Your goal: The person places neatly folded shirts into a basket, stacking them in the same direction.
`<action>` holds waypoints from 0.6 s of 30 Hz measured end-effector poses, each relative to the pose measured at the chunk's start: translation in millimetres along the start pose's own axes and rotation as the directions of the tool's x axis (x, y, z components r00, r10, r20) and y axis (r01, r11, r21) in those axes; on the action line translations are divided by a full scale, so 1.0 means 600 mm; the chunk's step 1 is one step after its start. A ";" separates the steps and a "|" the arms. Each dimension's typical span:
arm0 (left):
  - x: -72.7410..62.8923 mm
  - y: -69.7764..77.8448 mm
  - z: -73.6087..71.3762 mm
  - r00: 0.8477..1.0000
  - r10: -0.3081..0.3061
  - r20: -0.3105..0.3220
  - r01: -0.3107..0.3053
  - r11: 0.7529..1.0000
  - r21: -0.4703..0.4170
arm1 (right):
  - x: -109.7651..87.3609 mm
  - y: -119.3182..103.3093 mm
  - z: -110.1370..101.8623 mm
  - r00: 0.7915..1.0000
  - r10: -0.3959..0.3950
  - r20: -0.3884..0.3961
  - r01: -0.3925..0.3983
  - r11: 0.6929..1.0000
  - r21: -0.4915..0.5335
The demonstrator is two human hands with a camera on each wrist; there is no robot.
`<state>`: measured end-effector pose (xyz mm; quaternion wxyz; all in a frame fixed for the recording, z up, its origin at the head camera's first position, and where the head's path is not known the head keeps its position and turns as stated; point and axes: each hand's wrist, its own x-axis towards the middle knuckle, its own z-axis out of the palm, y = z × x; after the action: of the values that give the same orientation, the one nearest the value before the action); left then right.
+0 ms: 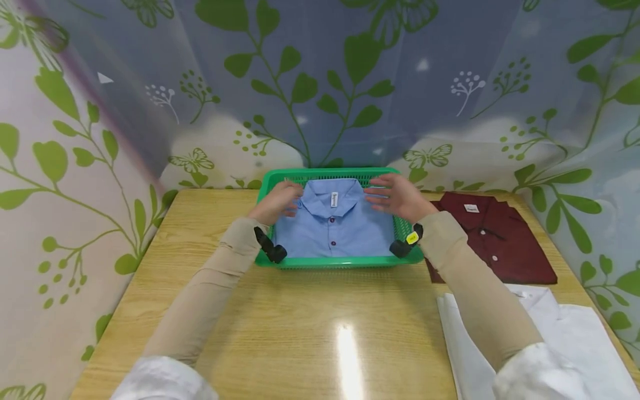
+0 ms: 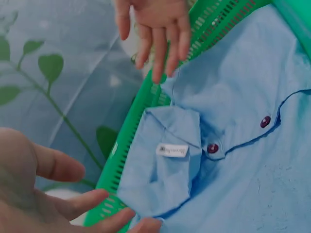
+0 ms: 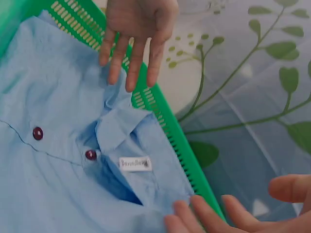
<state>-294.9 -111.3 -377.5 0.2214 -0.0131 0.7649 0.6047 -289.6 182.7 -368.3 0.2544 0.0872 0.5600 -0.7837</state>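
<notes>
A folded light blue shirt [image 1: 305, 236] with dark red buttons and a white collar label lies inside a green plastic basket [image 1: 340, 261]. My left hand [image 1: 279, 201] hovers over the basket's left side, beside the collar, its fingers loosely spread and holding nothing. On the other side, my right hand [image 1: 397, 197] is above the shirt's right shoulder with fingers extended and nothing in them. Both wrist views show the collar [image 2: 170, 174] between the two hands, palms turned inward. Whether any fingertip touches the cloth, I cannot tell.
To the right of the basket lies a folded maroon shirt [image 1: 515, 244]. Nearer, a folded white shirt [image 1: 575, 333] sits partly under my right forearm. The wooden table [image 1: 300, 322] meets a leaf-patterned curtain [image 1: 325, 100] at the back.
</notes>
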 end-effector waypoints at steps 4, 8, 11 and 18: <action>0.015 -0.008 -0.006 0.998 -0.065 0.018 0.066 0.994 -0.083 | 0.024 0.005 -0.002 0.997 0.083 -0.001 -0.083 0.993 -0.086; 0.023 -0.016 -0.012 0.992 -0.119 0.033 0.122 0.989 -0.085 | 0.042 0.012 0.000 0.987 0.156 -0.031 -0.159 0.975 -0.157; 0.028 -0.025 -0.017 0.986 -0.161 0.044 0.164 0.982 -0.090 | 0.050 0.015 -0.001 0.977 0.204 -0.061 -0.211 0.960 -0.186; 0.037 -0.039 -0.022 0.981 -0.189 0.053 0.193 0.975 -0.109 | 0.061 0.019 -0.003 0.967 0.236 -0.094 -0.250 0.947 -0.203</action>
<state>-312.2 -124.4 -404.5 0.2934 -0.0865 0.7196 0.6234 -315.3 170.5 -393.6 0.3375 0.1546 0.6342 -0.6782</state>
